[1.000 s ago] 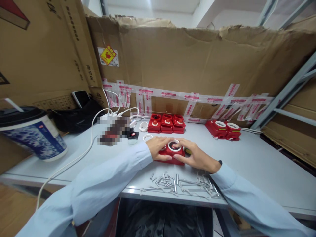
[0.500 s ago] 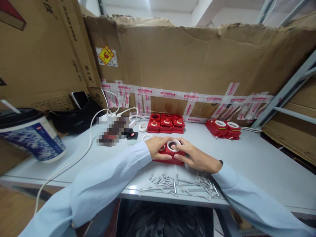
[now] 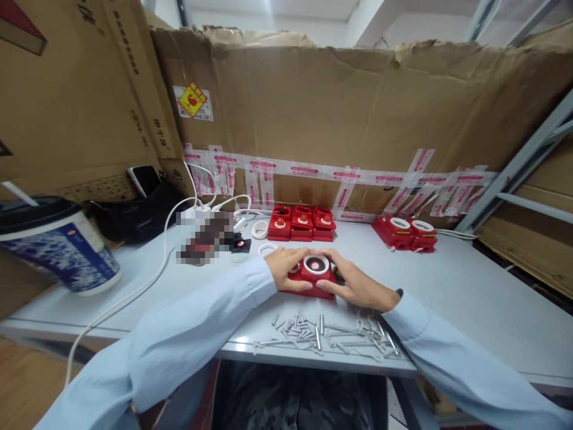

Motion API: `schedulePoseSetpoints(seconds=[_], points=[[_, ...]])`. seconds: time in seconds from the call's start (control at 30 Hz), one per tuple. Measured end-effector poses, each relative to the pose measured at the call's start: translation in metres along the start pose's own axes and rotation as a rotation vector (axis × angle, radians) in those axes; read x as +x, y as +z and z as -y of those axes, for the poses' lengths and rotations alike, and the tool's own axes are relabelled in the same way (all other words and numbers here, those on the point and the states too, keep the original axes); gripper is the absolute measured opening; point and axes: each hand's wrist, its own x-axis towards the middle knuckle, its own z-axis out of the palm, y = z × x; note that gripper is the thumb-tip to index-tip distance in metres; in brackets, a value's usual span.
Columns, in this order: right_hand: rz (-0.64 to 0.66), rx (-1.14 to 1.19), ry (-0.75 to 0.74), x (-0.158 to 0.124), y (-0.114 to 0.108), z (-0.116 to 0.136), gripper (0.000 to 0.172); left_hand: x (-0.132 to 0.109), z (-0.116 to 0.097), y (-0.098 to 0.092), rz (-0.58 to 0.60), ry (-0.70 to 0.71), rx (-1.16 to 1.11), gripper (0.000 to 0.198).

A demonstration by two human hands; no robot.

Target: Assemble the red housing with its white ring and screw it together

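Between my two hands a red box-shaped device (image 3: 319, 285) rests on the table. A white ring (image 3: 326, 265) sits on its top, around a dark disc (image 3: 316, 264) with a small red-and-white mark. My left hand (image 3: 287, 267) is closed on the device's left side, thumb along the front. From the right, my right hand (image 3: 353, 278) grips it, thumb at the front and fingers behind the ring. Just in front lie several loose metal screws and pins (image 3: 298, 326), with thin metal rods (image 3: 353, 334) and string-like strands beside them.
Several similar red devices (image 3: 302, 224) stand at the back, and others with white rings (image 3: 405, 234) at the right. Loose white rings (image 3: 259, 230), a small black piece (image 3: 240, 245), a white cable (image 3: 163, 251) and a large cup (image 3: 58, 251) are on the left. Cardboard (image 3: 313, 107) walls the back.
My right fingers have moved off the disc to the ring's far right side, leaving the disc and its mark uncovered. My left hand and the device stay nearly in place.
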Motion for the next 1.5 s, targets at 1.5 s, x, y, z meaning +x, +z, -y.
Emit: schedulePoseSetpoints(seconds=[1.5], points=[[-0.027,-0.455,-0.004,0.008,-0.002,0.028,0.021,-0.003,0.005,0.004,-0.073,0.101,-0.085,0.066]])
